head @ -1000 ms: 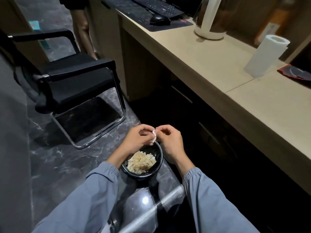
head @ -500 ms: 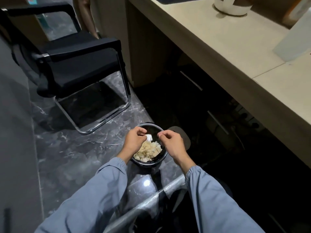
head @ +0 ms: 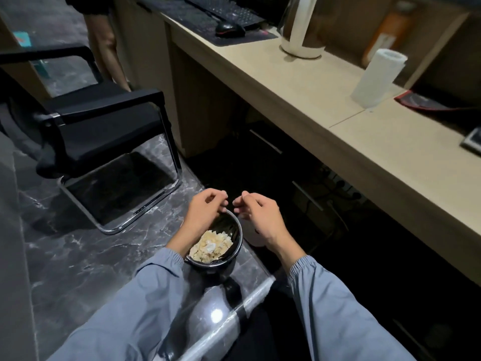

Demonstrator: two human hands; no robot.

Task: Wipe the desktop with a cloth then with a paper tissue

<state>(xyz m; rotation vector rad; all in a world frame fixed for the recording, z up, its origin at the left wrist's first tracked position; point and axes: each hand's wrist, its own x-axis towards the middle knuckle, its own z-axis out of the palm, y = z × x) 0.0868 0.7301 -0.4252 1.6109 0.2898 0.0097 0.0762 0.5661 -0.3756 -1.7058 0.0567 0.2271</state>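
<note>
A small black waste bin (head: 231, 252) stands on the dark marble floor, filled with crumpled paper. A white tissue ball (head: 209, 247) lies on top of that pile. My left hand (head: 202, 214) and my right hand (head: 256, 213) hover over the bin's far rim, fingers loosely curled and apart, with nothing in them. The beige desktop (head: 307, 100) runs along the upper right. A white paper towel roll (head: 376, 78) stands upright on it.
A black cantilever chair (head: 104, 126) stands to the left. On the desk are a keyboard (head: 223, 10), a mouse (head: 230, 29), a white kettle (head: 302, 29) and a red-edged mat (head: 421, 101). A person's legs (head: 106, 43) are behind the chair. Cables hang under the desk.
Both hands pinched a small white tissue over the bin. Now the tissue lies in the bin and both hands are empty and slightly apart.
</note>
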